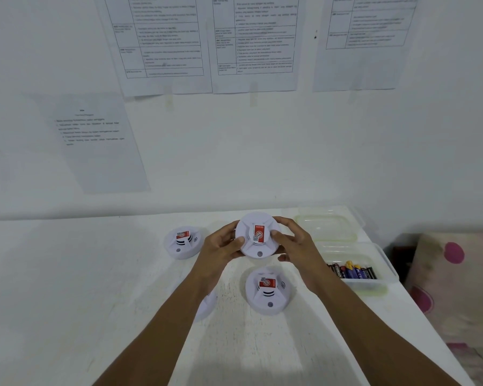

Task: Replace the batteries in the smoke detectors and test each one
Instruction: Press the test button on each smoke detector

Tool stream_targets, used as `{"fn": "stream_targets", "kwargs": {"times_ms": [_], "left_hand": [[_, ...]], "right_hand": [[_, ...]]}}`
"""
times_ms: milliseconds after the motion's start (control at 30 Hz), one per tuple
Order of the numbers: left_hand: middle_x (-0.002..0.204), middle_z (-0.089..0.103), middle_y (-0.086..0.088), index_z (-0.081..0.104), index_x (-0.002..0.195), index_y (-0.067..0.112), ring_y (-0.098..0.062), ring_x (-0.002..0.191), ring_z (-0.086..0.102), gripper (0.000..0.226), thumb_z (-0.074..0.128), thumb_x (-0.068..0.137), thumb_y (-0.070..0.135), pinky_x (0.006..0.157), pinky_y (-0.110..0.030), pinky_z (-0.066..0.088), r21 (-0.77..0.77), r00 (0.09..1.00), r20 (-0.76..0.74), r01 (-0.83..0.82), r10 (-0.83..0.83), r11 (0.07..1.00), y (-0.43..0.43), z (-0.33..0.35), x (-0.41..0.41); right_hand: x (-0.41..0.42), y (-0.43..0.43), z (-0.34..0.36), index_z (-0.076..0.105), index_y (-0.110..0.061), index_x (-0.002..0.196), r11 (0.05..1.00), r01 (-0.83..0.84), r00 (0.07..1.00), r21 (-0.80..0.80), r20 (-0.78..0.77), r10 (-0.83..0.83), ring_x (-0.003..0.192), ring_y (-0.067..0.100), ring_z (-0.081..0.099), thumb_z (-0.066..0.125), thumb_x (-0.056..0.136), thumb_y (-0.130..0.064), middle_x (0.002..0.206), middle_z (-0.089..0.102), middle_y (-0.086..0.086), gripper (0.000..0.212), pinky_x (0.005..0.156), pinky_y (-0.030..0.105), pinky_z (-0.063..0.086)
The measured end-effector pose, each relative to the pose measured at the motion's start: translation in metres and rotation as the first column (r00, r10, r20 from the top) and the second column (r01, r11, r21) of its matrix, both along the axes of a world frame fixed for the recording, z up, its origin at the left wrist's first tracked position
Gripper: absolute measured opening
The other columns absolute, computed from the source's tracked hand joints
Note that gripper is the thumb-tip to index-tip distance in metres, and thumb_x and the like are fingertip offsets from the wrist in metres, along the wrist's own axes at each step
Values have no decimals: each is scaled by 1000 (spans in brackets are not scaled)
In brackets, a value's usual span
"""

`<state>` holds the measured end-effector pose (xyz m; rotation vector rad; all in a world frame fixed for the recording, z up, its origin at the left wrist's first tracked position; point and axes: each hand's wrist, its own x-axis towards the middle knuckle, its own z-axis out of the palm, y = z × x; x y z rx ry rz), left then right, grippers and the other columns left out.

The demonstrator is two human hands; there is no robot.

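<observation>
Smoke detectors, white, round: four — one held point(258, 235), one far left point(182, 242), one near centre point(268, 292), one mostly hidden under forearm point(208, 303). Clear plastic tubs: one point(385, 263). Tub lids: one point(326, 227). Batteries point(352, 270): several, count unclear. Printed wall sheets: four.

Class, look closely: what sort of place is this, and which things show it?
Probably a makeshift indoor workstation: a white table against a wall hung with printed instruction sheets, plus a patterned cushion beside it.

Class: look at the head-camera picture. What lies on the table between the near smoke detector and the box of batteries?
The right forearm crosses above that stretch in the head view. Between the near detector and the battery box, the table itself looks bare.
</observation>
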<state>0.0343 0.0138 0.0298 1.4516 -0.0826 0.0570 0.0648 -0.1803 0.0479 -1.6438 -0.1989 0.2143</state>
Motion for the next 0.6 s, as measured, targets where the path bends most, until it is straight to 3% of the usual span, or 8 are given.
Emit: {"fn": "stream_targets", "kwargs": {"times_ms": [400,600], "left_hand": [[123,69,-6,57,133,12,-27,113,66,38,60,96,14,90,-39,57,-7,1000,12,8,-8,1000,-2,0,-11],[124,69,-8,56,134,11,-29,113,66,39,59,96,14,91,-41,56,-7,1000,10,15,-15,1000,-2,1,-18]], "right_hand": [[-10,-3,-2,61,-40,115,1000,-8,1000,8,2,8,88,26,70,59,95,-29,95,76,5,22,81,41,52],[-15,-3,-3,60,-40,116,1000,-5,1000,2,4,5,92,28,71,60,95,-30,97,76,4,23,92,52,52]]}}
